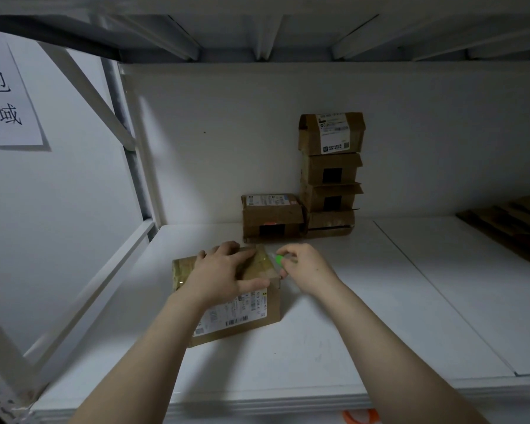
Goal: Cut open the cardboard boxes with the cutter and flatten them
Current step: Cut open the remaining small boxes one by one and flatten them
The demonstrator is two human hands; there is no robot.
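Both engaged: left hand (227, 275) flat, pinning light, stiff cardboard box (245, 316) by its top; right hand (308, 270) pinches green cutter (278, 259), blade probably at tape

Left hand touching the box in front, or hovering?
Touching. Head view shows the left hand pressed flat on top of the box, fingers spread over the cardboard; the right hand holds the green cutter.
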